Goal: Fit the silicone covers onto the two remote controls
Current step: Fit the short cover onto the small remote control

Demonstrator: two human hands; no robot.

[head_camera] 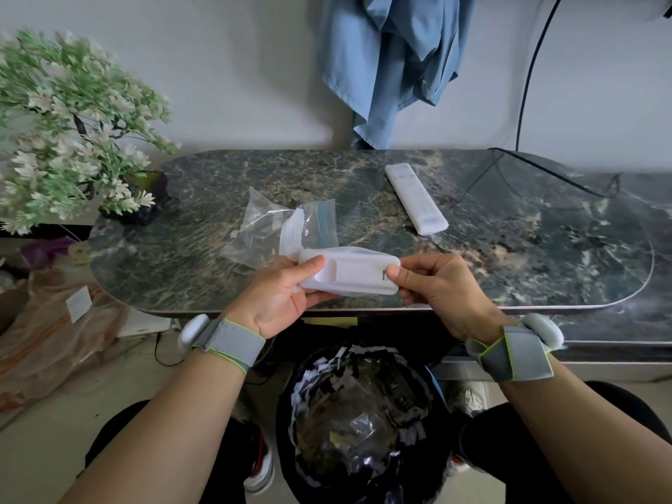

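Observation:
A white remote in a translucent silicone cover is held crosswise above the table's near edge, its back side up. My left hand grips its left end, thumb on top. My right hand pinches its right end between thumb and fingers. A second white remote, apparently inside a cover, lies flat on the dark marble table further back, right of centre. Whether the held cover is fully seated I cannot tell.
Clear plastic bags with a blue zip strip lie left of centre. A potted artificial plant stands at the table's left end. A black cable runs down the wall onto the table. A bin sits below between my knees.

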